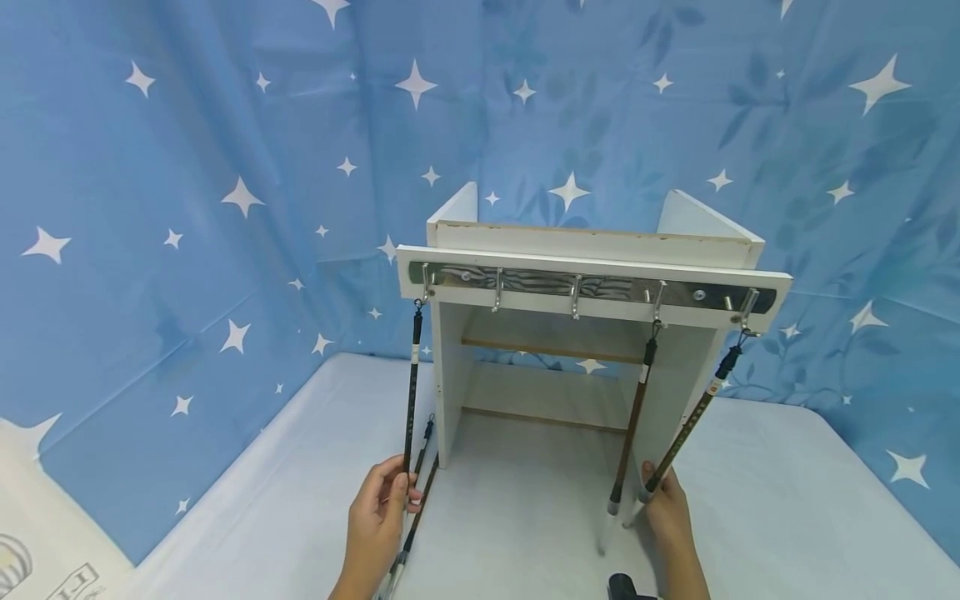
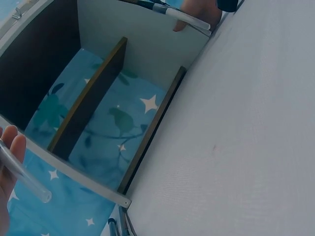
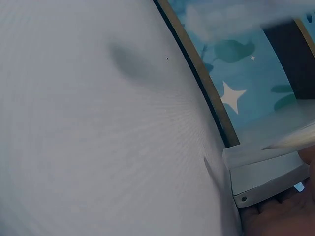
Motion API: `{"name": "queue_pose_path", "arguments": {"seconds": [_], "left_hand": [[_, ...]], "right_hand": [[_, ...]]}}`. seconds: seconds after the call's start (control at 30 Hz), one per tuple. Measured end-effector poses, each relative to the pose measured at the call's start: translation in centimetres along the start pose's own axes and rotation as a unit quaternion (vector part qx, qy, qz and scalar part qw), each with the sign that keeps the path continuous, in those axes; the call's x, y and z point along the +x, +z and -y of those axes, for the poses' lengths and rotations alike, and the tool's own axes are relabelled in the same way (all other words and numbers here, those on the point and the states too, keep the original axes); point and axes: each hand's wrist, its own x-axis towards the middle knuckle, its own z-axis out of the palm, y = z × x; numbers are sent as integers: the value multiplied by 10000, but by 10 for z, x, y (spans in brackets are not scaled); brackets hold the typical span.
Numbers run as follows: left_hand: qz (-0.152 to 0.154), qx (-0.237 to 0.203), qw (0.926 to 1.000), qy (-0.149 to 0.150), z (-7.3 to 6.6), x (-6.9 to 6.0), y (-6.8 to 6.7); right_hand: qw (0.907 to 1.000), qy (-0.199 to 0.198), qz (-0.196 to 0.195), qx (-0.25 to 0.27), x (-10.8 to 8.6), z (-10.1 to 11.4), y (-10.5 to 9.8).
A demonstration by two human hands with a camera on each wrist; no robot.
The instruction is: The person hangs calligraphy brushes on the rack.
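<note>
A white shelf rack (image 1: 600, 246) carries a metal strip with several hooks. From its left-end hook hangs a black-handled calligraphy brush (image 1: 412, 383), and my left hand (image 1: 382, 504) pinches its lower part. In the left wrist view its clear cap (image 2: 32, 182) shows beside my fingers. A brown brush (image 1: 634, 417) and a dark patterned brush (image 1: 693, 421) hang from the two right-hand hooks, tilted, with capped ends down. Behind the patterned one, my right hand (image 1: 666, 504) grips the rack's right side panel (image 3: 273, 189) near its lower edge, thumb on the inner face.
More brushes (image 1: 423, 504) lie on the white table cover (image 1: 270, 500), left of the rack and partly behind my left hand. A blue star-patterned curtain (image 1: 225, 125) hangs behind. Part of a black object (image 1: 622, 586) shows at the bottom edge near my right wrist.
</note>
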Motion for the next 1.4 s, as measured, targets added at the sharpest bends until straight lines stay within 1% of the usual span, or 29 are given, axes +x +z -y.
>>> {"name": "queue_pose_path", "arguments": {"seconds": [0.17, 0.3, 0.47, 0.6, 0.8, 0.97, 1.13, 1.23, 1.4], "left_hand": [[17, -53, 9998, 189, -1, 1, 0], [41, -137, 9998, 167, -1, 2, 1], [93, -96, 9999, -2, 0, 1, 1], [110, -25, 9996, -250, 1, 2, 1], [37, 35, 9990, -453, 1, 1, 2], [-20, 92, 9980, -621, 5, 1, 3], [63, 231, 9979, -604, 8, -1, 5], [114, 295, 9982, -504, 9, -2, 6], [186, 366, 9979, -507, 11, -2, 7]], "right_hand": [[9999, 40, 10, 93, 2, 0, 0], [9999, 78, 3, 111, 2, 0, 0], [9999, 125, -50, 95, 3, 0, 1], [9998, 171, -82, 101, 3, -1, 1], [9999, 115, -83, 56, 3, -2, 2], [10000, 43, -66, 0, 2, -2, 1], [9999, 89, -67, 17, 2, -2, 1], [9999, 94, -85, 32, 3, -2, 1], [9999, 94, -38, 89, 3, -2, 1]]}}
